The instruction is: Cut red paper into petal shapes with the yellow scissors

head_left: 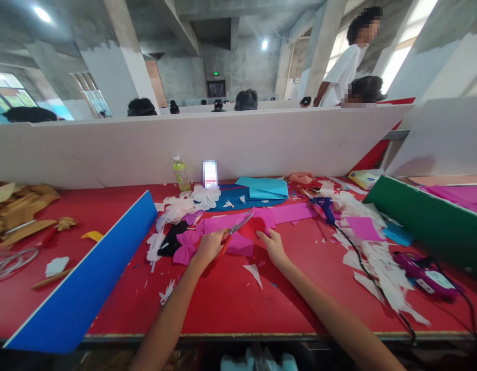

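Observation:
My left hand (pixel 210 247) is closed round the handles of a pair of scissors (pixel 240 223), whose blades point up and to the right. Between the thumb and fingers of my right hand (pixel 273 246) is a red piece of sheet material (pixel 255 228), its edge close to the blades. Whether the blades touch it I cannot tell. Beneath both hands lie pink sheets (pixel 238 246), and a long pink strip (pixel 294 213) runs off to the right. A pink bow-like piece (pixel 186 248) and a black piece (pixel 171 241) lie left of my left hand.
A blue divider (pixel 95 273) and a green divider (pixel 424 226) flank the red table (pixel 223 309). Behind stand a bottle (pixel 181 174) and a phone (pixel 210 174). To the right are two glue guns (pixel 324 207) with cords, and white scraps (pixel 389 268). Other people sit beyond the partition (pixel 145 147).

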### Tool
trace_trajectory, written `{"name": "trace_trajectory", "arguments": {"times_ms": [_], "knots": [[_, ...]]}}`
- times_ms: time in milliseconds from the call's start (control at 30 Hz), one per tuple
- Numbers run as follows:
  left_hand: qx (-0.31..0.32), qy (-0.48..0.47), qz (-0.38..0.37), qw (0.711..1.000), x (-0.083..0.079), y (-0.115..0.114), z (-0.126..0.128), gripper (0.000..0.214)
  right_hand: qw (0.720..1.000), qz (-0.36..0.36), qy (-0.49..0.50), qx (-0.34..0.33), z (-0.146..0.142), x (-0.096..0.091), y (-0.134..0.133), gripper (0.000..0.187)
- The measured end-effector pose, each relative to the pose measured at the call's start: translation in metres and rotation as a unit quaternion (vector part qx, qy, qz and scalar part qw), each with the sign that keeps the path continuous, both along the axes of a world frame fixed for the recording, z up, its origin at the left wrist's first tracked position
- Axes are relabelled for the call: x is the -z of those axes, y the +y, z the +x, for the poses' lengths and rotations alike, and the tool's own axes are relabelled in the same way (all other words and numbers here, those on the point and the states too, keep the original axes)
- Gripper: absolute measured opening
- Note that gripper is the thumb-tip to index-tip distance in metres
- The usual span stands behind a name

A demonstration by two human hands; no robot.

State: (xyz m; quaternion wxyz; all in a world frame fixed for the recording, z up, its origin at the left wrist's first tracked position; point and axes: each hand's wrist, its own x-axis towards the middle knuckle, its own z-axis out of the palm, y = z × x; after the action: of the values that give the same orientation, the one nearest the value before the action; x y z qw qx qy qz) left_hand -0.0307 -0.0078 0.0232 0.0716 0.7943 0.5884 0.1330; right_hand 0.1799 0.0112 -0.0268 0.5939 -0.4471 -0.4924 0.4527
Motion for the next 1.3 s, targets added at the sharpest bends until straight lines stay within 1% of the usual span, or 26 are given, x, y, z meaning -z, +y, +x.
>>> {"name": "trace_trajectory", "arguments": {"times_ms": [133,367,600,767,933,1067,1167,1300], "knots": [[0.013,-0.012,0.003,1.0,-0.001,0.0,-0.001,0.027,1.0,0.004,-0.006,0.006,0.0,-0.002,-0.001,0.025],[0.02,-0.012,0.008,1.0,-0.002,0.0,-0.003,0.026,1.0,0.005,-0.014,0.007,0.002,0.001,0.001,0.027],[0.027,-0.008,0.024,0.999,0.005,0.004,-0.006,0.025,1.0,0.005,-0.014,0.003,0.003,0.004,0.004,0.026],[0.019,0.004,0.027,0.999,0.007,0.005,-0.006,0.025,1.0,0.009,-0.019,0.001,0.005,0.006,0.006,0.028],[0.012,0.022,0.013,1.0,0.001,0.003,-0.005,0.029,0.999,0.011,-0.031,0.012,0.006,0.008,0.009,0.03],[0.012,0.018,0.005,1.0,-0.001,0.002,-0.005,0.029,0.999,0.011,-0.035,0.012,0.006,0.011,0.01,0.03],[0.004,0.014,-0.001,1.0,0.0,0.003,-0.004,0.028,0.999,0.009,-0.036,0.007,0.007,0.013,0.01,0.03],[-0.018,-0.008,0.011,1.0,0.005,0.005,-0.004,0.028,1.0,0.006,-0.031,-0.001,0.007,0.014,0.012,0.03]]}}
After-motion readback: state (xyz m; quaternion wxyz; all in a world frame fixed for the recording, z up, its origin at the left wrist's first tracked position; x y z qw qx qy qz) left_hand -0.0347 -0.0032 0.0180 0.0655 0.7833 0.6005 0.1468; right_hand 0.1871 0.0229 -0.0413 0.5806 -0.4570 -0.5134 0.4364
